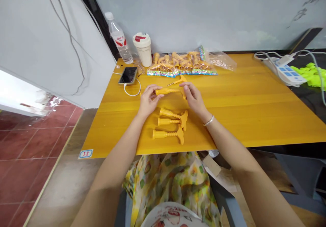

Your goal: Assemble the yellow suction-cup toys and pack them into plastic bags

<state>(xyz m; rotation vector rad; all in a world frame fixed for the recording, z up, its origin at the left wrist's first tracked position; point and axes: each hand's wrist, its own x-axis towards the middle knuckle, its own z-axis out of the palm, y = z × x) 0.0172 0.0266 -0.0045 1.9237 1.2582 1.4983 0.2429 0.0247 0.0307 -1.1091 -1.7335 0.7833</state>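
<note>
A yellow plastic corkscrew [166,91] is held level above the table between my two hands. My left hand [149,99] grips its wide sleeve end with thumb and fingers. Closed around its T-shaped handle at the other end is my right hand [193,96], which hides part of the handle. Just beyond lies another corkscrew [179,80] with its metal spiral bare. Nearer to me, three yellow corkscrews lie roughly side by side: a far one [169,113], a middle one [168,121] and a near one [165,134], all with handles to the right.
Clear bags of yellow corkscrews [178,64] lie along the back of the wooden table [241,111]. To their left stand a lidded cup [143,52] and a water bottle [121,41], with a cabled phone [128,75] in front. A power strip [286,71] sits at the right.
</note>
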